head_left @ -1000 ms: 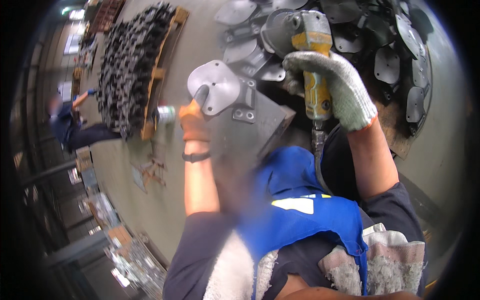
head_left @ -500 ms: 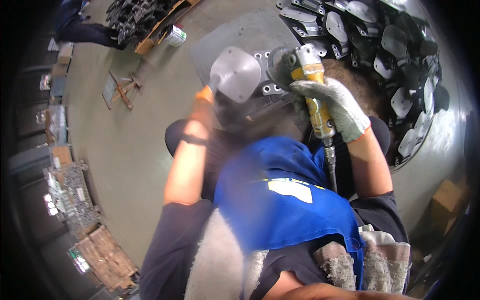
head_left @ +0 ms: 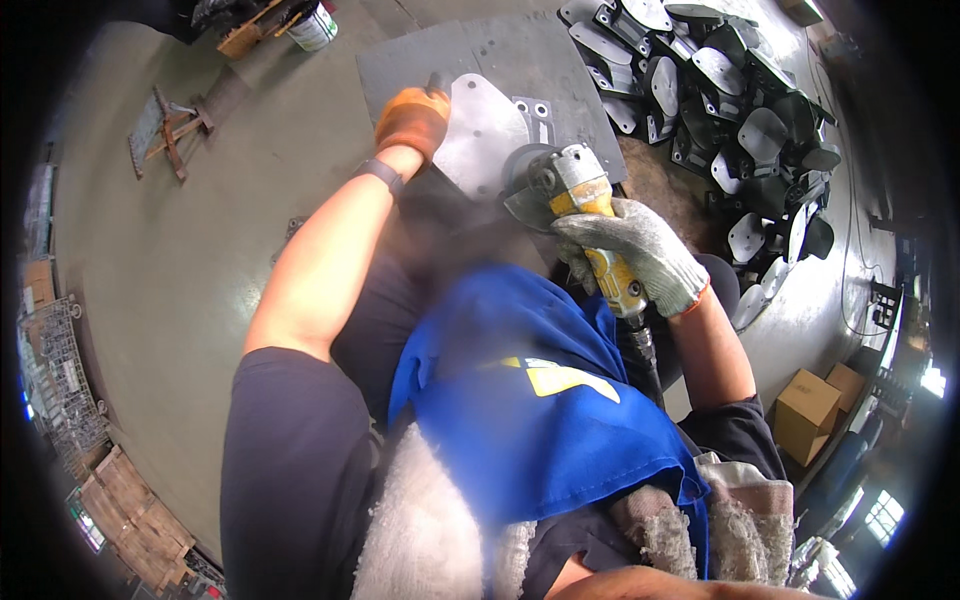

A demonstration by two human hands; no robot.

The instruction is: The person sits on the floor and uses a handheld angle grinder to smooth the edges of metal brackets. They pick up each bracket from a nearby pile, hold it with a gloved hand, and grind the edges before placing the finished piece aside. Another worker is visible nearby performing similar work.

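Observation:
In my right hand [head_left: 640,250], gloved in grey-white knit, is a yellow angle grinder [head_left: 612,275] with a dark hose at its lower end. Its disc [head_left: 522,172] is at the lower right edge of a rounded metal plate [head_left: 480,140]; whether they touch is unclear. My left hand [head_left: 412,125], in an orange glove with a dark fingertip, is closed at the plate's left edge. Beside the plate, a bracket part with holes [head_left: 536,115] shows. All this is over a grey board [head_left: 400,65] in front of my knees.
Many similar metal brackets [head_left: 720,110] are heaped at the far right. A white bucket [head_left: 313,28] stands at the far left, with a small wooden stand [head_left: 170,130] nearer. Cardboard boxes [head_left: 808,410] sit at the right. My blue apron [head_left: 520,400] covers my lap.
My left hand has moved up along the plate's left edge and now looks sharp rather than smeared. The grinder has come lower, and its disc has shifted onto the plate's lower right. The view has turned.

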